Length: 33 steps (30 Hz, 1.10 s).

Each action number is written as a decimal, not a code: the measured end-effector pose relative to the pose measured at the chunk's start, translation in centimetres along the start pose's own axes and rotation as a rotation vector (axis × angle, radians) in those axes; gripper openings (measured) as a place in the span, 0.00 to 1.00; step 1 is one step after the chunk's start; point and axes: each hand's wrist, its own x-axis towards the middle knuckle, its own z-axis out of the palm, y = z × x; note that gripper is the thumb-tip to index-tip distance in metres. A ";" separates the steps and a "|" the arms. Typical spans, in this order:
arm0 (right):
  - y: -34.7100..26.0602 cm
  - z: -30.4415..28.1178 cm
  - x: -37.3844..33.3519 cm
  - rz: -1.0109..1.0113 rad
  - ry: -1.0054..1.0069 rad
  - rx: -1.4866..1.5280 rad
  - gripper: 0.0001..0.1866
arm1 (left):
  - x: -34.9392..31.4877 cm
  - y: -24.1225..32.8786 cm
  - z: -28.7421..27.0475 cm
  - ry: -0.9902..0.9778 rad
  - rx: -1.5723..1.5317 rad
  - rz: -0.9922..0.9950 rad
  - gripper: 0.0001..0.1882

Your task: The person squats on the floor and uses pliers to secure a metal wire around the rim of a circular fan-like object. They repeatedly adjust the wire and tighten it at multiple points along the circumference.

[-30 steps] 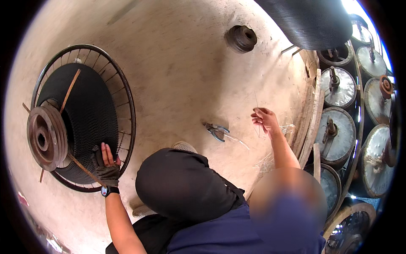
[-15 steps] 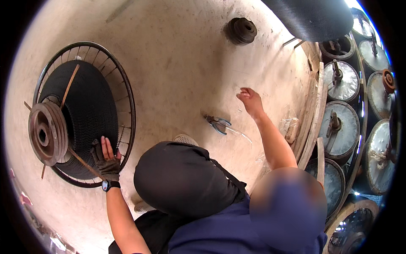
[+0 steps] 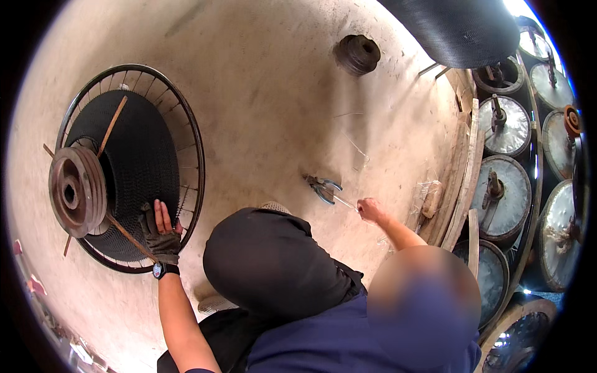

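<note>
At the left, a black ribbed roll (image 3: 143,155) lies within a spoked wheel rim (image 3: 200,168). My left hand (image 3: 163,233), in a dark glove with bare fingertips, rests on the roll's near right edge, fingers stretched out. A rusty grooved pulley (image 3: 78,193) sits over the roll's left side, with thin wooden sticks (image 3: 112,124) around it. My right hand (image 3: 370,210) is low over the floor, fingers closed at the end of some thin pale strands (image 3: 345,202). Pliers with blue-grey handles (image 3: 323,189) lie at the strands' other end.
A second dark pulley (image 3: 358,55) stands on the floor at the far middle. Another black roll (image 3: 460,31) is at the far right. Wooden planks (image 3: 461,180) and several metal-faced drums (image 3: 500,193) line the right side. Loose thin wire (image 3: 354,147) lies on the floor.
My right hand has come down nearer to me, from above the floor to the pale strands beside the pliers. My left hand stays on the black roll.
</note>
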 end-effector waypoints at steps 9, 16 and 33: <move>-2.1 3.8 1.8 -0.022 0.024 0.041 0.10 | 0.0 0.4 0.6 0.016 0.002 0.009 0.45; -2.1 -12.7 -4.2 0.212 -0.638 0.355 0.04 | -0.6 0.1 0.7 -0.004 -0.043 -0.001 0.45; -18.0 -15.6 12.5 -0.290 0.089 1.392 0.16 | -0.5 -0.1 0.9 0.038 -0.010 0.007 0.43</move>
